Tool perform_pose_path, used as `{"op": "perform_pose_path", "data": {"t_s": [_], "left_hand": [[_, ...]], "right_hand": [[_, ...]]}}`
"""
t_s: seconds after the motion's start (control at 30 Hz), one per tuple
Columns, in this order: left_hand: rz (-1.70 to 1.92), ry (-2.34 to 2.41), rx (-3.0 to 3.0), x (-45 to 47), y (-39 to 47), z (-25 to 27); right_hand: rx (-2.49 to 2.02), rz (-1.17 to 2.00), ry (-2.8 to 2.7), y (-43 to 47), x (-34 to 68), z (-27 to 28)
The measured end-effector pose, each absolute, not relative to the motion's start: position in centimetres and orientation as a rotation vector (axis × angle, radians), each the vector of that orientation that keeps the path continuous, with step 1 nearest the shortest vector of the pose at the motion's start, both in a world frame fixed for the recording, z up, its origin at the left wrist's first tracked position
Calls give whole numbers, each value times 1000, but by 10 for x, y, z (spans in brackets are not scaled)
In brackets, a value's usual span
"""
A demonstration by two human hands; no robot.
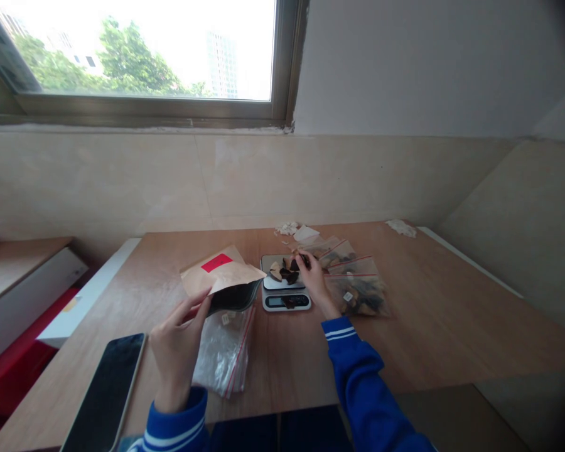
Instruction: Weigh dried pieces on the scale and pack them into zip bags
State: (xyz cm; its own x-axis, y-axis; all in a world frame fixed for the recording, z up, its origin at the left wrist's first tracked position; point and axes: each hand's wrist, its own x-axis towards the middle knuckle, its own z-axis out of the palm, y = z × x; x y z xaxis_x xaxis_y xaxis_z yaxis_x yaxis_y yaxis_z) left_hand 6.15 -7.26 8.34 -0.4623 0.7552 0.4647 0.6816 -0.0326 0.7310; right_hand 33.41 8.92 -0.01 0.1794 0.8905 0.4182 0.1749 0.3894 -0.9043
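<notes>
Dried slices (289, 275) on a digital kitchen scale (266, 290), kraft zip pouch (226, 277) beside it.
My left hand (179, 326) pinches the gaping pouch's edge; my right hand (314, 279) pinches a dark piece (306, 260) over the pan. I'd keep pouch and fingers from pressing on the scale, for a true reading.
</notes>
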Motion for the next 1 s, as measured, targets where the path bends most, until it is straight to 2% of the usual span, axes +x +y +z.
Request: {"op": "perform_pose_path", "data": {"t_s": [0.43, 0.83, 1.0], "left_hand": [[1522, 2151, 1615, 61, -74, 86], [1528, 2140, 1613, 61, -74, 85], [1516, 2148, 1597, 61, -74, 84]], "right_hand": [[-1069, 704, -1655, 74, 279, 0], [-1061, 583, -1610, 79, 303, 1], [-1173, 313, -1589, 97, 320, -4]]}}
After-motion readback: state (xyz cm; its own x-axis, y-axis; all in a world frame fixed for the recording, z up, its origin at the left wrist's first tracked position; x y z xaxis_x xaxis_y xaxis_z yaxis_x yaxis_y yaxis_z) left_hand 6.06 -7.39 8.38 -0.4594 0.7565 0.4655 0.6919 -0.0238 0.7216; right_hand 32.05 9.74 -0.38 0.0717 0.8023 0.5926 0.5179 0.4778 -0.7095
